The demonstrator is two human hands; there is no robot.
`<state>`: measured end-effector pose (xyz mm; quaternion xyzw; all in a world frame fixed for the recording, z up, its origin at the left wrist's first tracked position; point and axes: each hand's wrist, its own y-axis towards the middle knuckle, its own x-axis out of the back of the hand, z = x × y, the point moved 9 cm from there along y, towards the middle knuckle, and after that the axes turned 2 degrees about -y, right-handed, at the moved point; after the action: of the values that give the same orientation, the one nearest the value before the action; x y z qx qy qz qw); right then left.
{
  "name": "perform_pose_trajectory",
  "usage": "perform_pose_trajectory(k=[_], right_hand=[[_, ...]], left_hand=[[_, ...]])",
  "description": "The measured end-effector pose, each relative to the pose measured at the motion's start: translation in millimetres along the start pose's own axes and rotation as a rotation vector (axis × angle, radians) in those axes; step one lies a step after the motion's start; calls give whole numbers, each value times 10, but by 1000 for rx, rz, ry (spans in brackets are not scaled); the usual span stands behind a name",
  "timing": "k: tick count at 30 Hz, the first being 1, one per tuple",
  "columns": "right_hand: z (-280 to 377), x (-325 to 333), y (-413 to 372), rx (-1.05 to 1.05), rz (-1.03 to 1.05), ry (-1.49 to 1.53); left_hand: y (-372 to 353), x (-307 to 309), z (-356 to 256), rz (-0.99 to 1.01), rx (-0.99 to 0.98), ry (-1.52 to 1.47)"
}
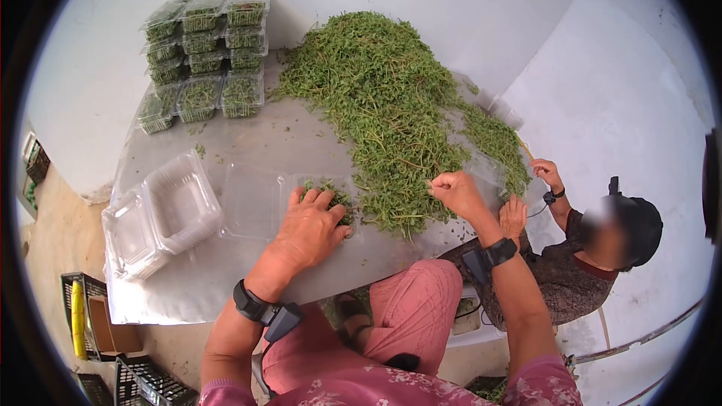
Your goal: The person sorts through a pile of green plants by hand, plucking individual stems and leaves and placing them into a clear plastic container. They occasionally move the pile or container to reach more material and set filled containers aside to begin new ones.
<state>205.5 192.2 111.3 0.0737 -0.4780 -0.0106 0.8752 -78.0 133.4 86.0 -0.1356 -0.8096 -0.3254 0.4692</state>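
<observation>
Resting left hand (310, 227), unclenched with fingers spread, on greens (336, 194) in open container (252, 203). Pinching with right hand (459, 194) at heap's (368, 90) right edge; cannot tell on what.

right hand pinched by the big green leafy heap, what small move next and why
Probably bring the right hand to the open clear plastic box: fingertips pinch at the edge of the green leafy heap, while the left hand rests on greens in the box.
</observation>
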Motion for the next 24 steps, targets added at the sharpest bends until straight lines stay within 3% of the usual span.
perform_pose_trajectory(k=[10, 24], right_hand=[[-165, -139, -51, -73, 79, 27], [-434, 75, -244, -76, -77, 1]], left_hand=[[4, 15, -22, 57, 12, -4], [-2, 36, -34, -41, -27, 15]])
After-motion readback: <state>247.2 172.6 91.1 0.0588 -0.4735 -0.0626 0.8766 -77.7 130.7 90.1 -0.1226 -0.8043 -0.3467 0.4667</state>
